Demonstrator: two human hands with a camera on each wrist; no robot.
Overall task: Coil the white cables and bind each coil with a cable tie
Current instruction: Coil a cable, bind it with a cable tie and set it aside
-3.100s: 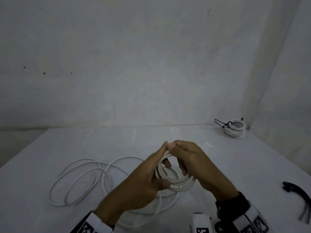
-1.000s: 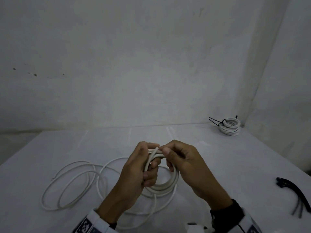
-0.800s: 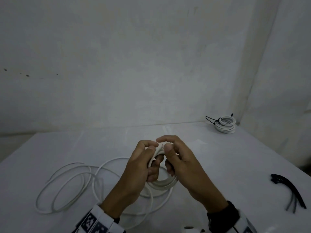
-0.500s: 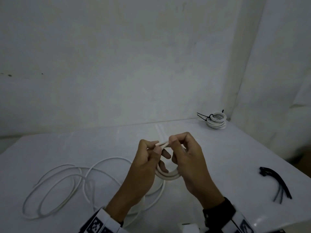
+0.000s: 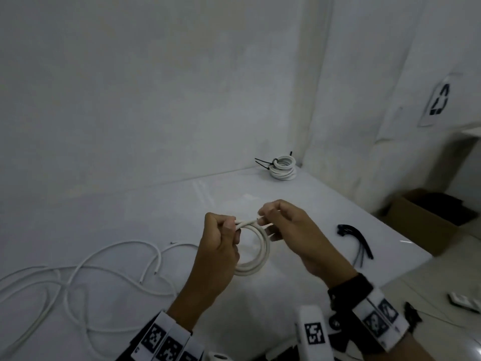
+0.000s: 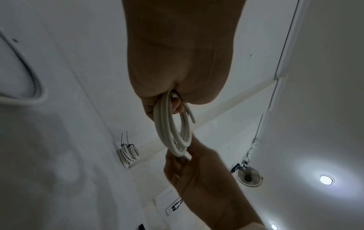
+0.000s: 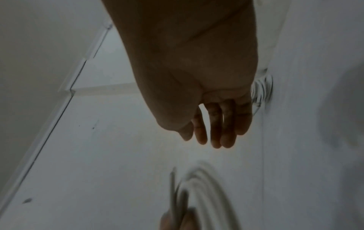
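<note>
The white tabletop (image 5: 182,204) lies under both hands. Well to the left of the left hand's grip, loose white cables (image 5: 78,272) sprawl across it, not yet wound. Far beyond the right hand's grip, in the back corner, sits a finished coil (image 5: 283,169) with a black tie on it. Off to the right of that grip lies a bunch of black cable ties (image 5: 356,241). Between the hands hangs the new coil (image 5: 256,256), clear of the tabletop. The left hand (image 5: 217,246) is clenched round its top, fingers and thumb pinning the turns together. The right hand (image 5: 294,230) pinches the top of the coil from the other side; just what its fingertips hold I cannot tell.

The winding looks finished, so this is the hand-off to binding. Next, the left grip should keep the turns from springing apart while the right lets go and reaches sideways for one tie.
</note>
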